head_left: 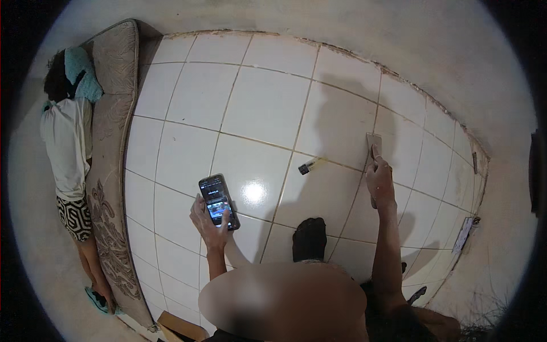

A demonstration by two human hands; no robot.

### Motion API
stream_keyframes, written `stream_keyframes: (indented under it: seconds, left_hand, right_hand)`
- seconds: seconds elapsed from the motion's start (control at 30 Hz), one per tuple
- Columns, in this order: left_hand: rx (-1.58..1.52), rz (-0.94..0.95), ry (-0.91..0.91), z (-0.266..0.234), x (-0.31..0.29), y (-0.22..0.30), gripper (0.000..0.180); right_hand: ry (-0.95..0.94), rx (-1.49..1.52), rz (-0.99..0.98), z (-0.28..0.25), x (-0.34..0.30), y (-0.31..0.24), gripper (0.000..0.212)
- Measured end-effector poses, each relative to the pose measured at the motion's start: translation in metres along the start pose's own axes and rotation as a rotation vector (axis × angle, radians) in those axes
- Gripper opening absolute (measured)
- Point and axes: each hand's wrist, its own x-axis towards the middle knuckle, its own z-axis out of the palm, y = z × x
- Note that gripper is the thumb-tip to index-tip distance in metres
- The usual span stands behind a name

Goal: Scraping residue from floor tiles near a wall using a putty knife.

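My left hand (212, 223) is closed round a smartphone (213, 192) with a lit screen, the thumb lying over its lower part. On the right, my arm reaches out over the tiles, and my right hand (380, 179) grips the handle of a putty knife (374, 139). Its flat blade points away from me, close to a grout line; whether it touches the floor I cannot tell. Between the two hands, nearer the right, lies a small object (306, 167) with a black body and a yellowish see-through end.
White tiles (265, 105) with brownish joints cover the floor up to a rough wall edge. A person (68, 145) lies along a patterned sofa (111, 148) at left. Below sits a cardboard box (179, 328). My dark-covered foot (309, 239) is in front; a white strip (462, 235) stands by the right wall.
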Motion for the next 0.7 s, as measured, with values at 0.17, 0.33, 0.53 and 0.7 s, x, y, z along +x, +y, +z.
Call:
stream_keyframes:
  seconds: [0.17,0.33,0.53,0.7]
  left_hand:
    - [0.116,-0.189,0.016,0.010,0.004,0.029,0.091]
    - [0.062,-0.271,0.070,0.017,0.012,0.037,0.097]
    - [0.021,-0.184,0.100,0.025,0.021,0.068,0.091]
    - [-0.200,-0.050,-0.059,0.042,0.011,0.139,0.095]
  right_hand:
    - [0.049,-0.030,-0.072,0.000,-0.001,-0.004,0.045]
    - [0.093,-0.021,-0.097,0.000,0.003,0.007,0.042]
    - [0.127,-0.101,-0.202,-0.010,-0.002,0.039,0.043]
    - [0.230,-0.089,-0.106,-0.039,-0.013,0.076,0.042]
